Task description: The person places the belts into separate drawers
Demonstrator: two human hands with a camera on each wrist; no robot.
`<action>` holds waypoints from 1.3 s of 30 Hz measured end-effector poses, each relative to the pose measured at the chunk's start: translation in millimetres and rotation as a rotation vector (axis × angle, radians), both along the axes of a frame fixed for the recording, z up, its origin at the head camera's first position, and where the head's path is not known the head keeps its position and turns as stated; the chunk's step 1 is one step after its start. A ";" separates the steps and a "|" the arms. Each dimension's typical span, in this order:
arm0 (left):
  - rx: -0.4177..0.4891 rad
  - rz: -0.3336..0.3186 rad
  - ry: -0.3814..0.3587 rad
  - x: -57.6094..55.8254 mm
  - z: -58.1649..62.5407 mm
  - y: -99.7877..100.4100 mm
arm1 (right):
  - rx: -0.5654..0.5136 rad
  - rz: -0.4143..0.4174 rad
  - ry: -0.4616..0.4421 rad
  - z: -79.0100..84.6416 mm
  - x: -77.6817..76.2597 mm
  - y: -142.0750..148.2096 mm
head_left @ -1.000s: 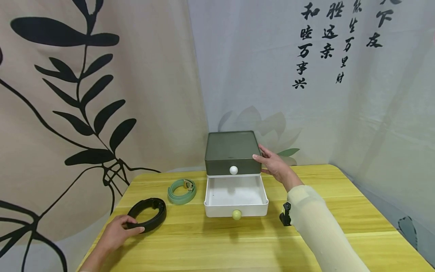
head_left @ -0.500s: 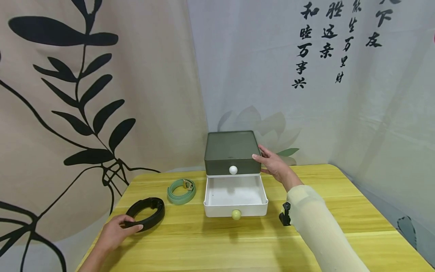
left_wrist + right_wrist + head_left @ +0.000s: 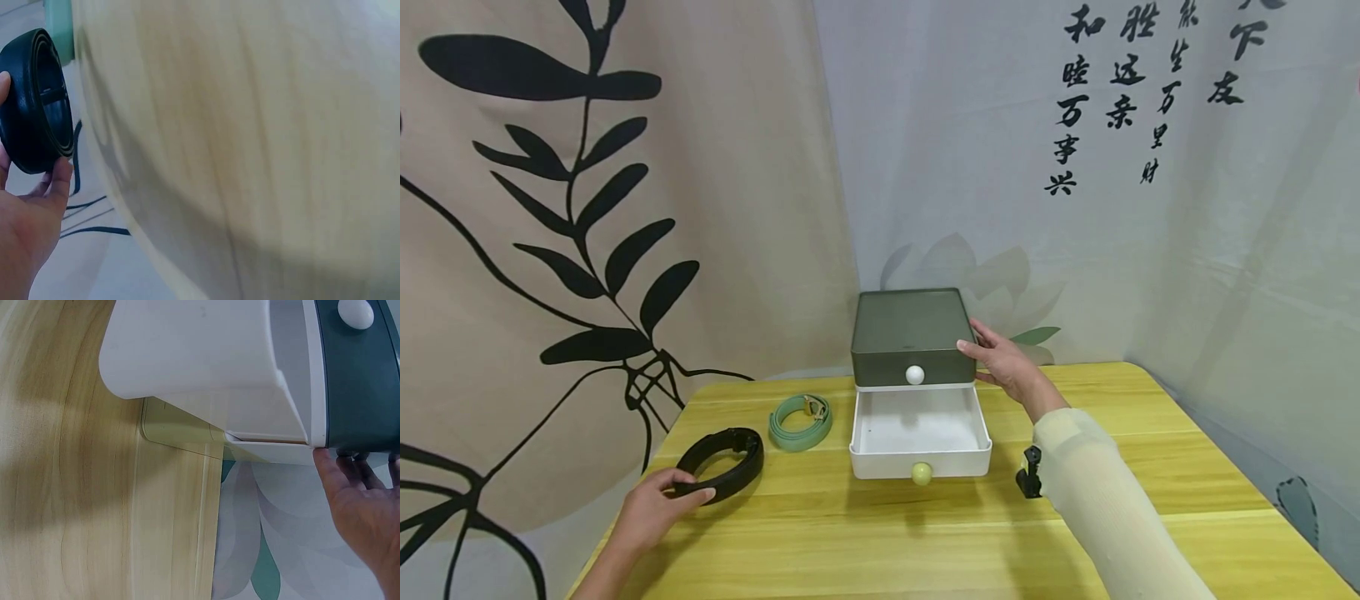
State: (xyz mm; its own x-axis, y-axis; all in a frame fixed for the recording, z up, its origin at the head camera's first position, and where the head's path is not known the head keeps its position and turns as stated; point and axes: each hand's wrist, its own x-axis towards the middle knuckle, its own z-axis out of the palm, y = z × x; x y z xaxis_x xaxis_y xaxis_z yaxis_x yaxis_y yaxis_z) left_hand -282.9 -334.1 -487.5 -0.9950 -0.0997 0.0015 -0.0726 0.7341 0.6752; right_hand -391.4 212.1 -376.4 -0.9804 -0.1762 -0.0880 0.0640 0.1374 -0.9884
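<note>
In the head view my left hand pinches the near left edge of a coiled black belt, thumb on one side and fingers on the other. The left wrist view shows the coil held tilted, its layered edge visible and a strip crossing inside the loop. My right hand rests against the right side of a two-tier drawer box, its thumb near the front corner. The box's lower white drawer is pulled out and its floor shows bare. Most right fingertips are hidden behind the box in the right wrist view.
A coiled green belt with a gold-toned buckle lies left of the drawer box. The upper dark green drawer has a white knob; the lower has a yellow-green knob. A printed cloth hangs behind the wooden table.
My left hand has lifted the black belt slightly and shifted a little to the left. My right hand and the drawer box have stayed in place.
</note>
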 end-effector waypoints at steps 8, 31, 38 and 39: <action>0.017 0.018 0.033 -1.4 9.3 11.1 | -0.003 -0.007 -0.007 0.3 0.2 -0.1; 0.092 -0.069 0.146 -2.9 38.7 42.8 | 0.005 0.000 0.002 1.0 0.9 1.0; 0.109 -0.081 0.121 -2.0 47.7 49.1 | 0.008 -0.001 0.002 1.0 0.8 1.1; 0.112 -0.083 0.120 -1.6 49.1 50.4 | 0.009 -0.001 0.002 0.8 0.6 1.1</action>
State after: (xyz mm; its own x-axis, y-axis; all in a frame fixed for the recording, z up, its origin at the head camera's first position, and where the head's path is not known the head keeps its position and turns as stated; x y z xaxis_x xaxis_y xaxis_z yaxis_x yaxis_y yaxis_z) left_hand -284.4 -283.7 -438.3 -0.9932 -0.0237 0.1144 0.0711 0.6541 0.7530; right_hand -390.9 213.2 -375.7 -0.9808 -0.1745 -0.0875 0.0621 0.1461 -0.9873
